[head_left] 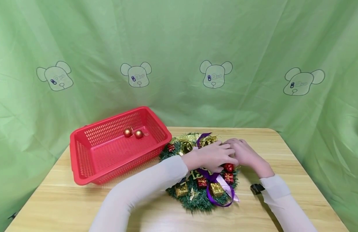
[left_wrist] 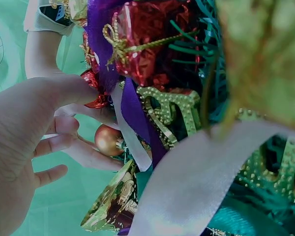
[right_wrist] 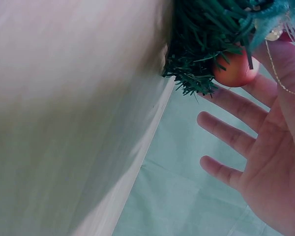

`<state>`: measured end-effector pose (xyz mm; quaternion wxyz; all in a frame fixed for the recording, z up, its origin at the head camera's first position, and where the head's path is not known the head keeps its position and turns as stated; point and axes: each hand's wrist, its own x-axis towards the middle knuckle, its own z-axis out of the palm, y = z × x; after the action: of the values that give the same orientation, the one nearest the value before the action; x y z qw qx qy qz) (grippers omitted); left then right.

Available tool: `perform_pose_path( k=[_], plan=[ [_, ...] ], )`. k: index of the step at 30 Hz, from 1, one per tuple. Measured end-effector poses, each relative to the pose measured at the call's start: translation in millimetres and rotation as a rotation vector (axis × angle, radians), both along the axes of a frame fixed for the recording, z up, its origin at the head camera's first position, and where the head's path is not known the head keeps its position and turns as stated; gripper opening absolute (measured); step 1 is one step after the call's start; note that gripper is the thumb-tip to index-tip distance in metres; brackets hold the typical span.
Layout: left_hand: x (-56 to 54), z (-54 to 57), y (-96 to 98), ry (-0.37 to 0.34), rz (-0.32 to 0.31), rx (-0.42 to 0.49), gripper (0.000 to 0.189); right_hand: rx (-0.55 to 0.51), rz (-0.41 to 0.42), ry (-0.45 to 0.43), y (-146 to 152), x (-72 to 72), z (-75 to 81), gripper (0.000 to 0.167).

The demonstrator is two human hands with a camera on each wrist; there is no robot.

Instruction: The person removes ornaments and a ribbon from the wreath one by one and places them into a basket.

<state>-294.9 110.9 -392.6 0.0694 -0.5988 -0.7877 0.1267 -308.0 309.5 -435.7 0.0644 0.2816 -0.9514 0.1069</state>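
A green Christmas wreath (head_left: 196,199) lies on the table, trimmed with small gift boxes, gold bells, ribbons and gold letters. My right hand (head_left: 245,154) is at its right side, pinching a gold bauble (right_wrist: 236,69) against the green tinsel; the other fingers spread away. The same bauble (left_wrist: 108,140) hangs near a gold bell (left_wrist: 113,199) in the left wrist view. Reaching across the wreath, my left hand (head_left: 212,156) overlaps the right fingers. Its thumb lies by a red bauble (left_wrist: 94,88), and its other fingers are loosely bent with nothing between them.
A red plastic basket (head_left: 118,170) stands on the left of the table with two gold baubles (head_left: 133,133) inside. Purple ribbon (head_left: 208,193) loops over the wreath's front. Behind the wooden table (head_left: 266,138) hangs a green curtain (head_left: 179,38).
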Motion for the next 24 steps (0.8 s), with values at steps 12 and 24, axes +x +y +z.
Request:
perform_pose_path(
  k=[12, 24],
  plan=[
    [1.9, -2.7, 4.2, 0.071, -0.03, -0.024, 0.056, -0.016, -0.001, -0.014, 0.3, 1.6, 0.4, 0.04],
    [1.2, -7.2, 7.1, 0.117, -0.033, -0.035, 0.051, -0.015, 0.006, -0.004, 0.5, 1.7, -0.2, 0.036]
  ],
)
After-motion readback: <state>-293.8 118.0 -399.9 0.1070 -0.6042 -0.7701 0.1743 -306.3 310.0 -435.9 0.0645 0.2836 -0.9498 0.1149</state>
